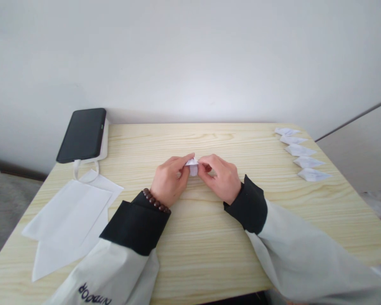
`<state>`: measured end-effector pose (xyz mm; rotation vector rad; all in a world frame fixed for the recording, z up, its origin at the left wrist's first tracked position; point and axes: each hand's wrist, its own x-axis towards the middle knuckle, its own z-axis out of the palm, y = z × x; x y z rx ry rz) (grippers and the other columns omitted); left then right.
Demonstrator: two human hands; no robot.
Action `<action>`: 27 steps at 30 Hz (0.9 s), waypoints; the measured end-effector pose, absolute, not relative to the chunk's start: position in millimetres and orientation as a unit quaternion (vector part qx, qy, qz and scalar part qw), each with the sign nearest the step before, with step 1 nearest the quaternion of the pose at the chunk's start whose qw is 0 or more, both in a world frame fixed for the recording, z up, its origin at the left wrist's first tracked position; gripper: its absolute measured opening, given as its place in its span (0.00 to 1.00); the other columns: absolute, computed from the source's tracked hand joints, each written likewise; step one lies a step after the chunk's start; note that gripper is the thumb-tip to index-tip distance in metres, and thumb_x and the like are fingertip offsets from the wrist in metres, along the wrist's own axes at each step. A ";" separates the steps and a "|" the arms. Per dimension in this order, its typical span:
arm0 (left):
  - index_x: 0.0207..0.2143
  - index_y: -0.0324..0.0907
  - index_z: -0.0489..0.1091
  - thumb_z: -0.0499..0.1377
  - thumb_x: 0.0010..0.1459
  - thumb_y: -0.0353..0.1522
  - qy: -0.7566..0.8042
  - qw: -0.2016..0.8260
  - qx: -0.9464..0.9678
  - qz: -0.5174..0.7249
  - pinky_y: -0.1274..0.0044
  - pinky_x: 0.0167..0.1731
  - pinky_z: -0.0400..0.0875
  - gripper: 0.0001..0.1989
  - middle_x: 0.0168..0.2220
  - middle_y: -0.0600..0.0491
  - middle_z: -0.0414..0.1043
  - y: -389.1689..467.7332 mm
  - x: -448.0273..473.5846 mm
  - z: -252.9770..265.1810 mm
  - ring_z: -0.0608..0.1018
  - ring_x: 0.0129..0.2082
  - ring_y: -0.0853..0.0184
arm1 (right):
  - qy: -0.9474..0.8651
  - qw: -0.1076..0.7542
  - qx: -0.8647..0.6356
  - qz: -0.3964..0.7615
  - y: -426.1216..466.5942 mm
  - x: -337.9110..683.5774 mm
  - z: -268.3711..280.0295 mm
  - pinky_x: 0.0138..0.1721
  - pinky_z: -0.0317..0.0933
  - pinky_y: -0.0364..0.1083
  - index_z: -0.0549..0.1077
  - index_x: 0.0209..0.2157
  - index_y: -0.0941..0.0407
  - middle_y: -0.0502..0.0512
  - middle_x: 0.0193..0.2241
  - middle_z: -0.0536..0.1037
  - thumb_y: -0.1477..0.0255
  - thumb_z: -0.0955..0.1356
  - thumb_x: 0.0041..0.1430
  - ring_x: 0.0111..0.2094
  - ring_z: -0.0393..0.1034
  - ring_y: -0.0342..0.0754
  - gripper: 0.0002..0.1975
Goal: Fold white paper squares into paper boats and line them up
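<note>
A small folded piece of white paper (193,169) is held between my two hands above the middle of the table. My left hand (171,177) pinches its left side between thumb and forefinger. On the other side, my right hand (220,176) is closed with thumb and fingertips on the paper's right edge. The fingers cover part of the paper, so its full shape is hidden. Several folded white paper pieces (300,150), pointed at the ends, lie in a column at the table's right side.
Loose white paper sheets (73,212) overlap on the left of the wood-grain table (197,245). Behind them a black phone-like device (81,133) rests on a white box (104,142), with a white cable (77,169) looping over the sheets. A pale wall (190,63) borders the table's far edge.
</note>
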<state>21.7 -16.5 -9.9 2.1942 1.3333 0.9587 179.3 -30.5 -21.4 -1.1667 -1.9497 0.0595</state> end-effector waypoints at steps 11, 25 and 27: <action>0.46 0.34 0.68 0.58 0.52 0.34 0.461 0.531 0.572 0.423 0.73 0.36 0.74 0.20 0.40 0.45 0.76 -16.1 25.1 -8.9 0.78 0.31 0.66 | -0.808 0.416 -0.418 0.005 -29.2 185.3 -24.5 0.29 0.63 0.41 0.72 0.38 0.52 0.51 0.29 0.78 0.75 0.62 0.59 0.27 0.71 0.42 0.09; 0.38 0.36 0.74 0.67 0.44 0.35 0.424 0.660 0.454 0.422 0.71 0.39 0.75 0.18 0.36 0.48 0.78 -8.5 16.9 -7.5 0.78 0.34 0.65 | -0.825 0.428 -0.368 0.032 -24.7 194.9 -23.6 0.37 0.67 0.43 0.74 0.39 0.52 0.53 0.35 0.77 0.77 0.62 0.58 0.36 0.71 0.44 0.11; 0.37 0.36 0.74 0.67 0.43 0.36 0.437 0.645 0.458 0.428 0.71 0.38 0.75 0.18 0.34 0.48 0.78 -9.1 17.0 -7.8 0.78 0.32 0.65 | -0.821 0.432 -0.372 0.033 -24.8 194.5 -24.7 0.38 0.67 0.43 0.74 0.39 0.52 0.53 0.35 0.77 0.77 0.62 0.58 0.36 0.72 0.44 0.12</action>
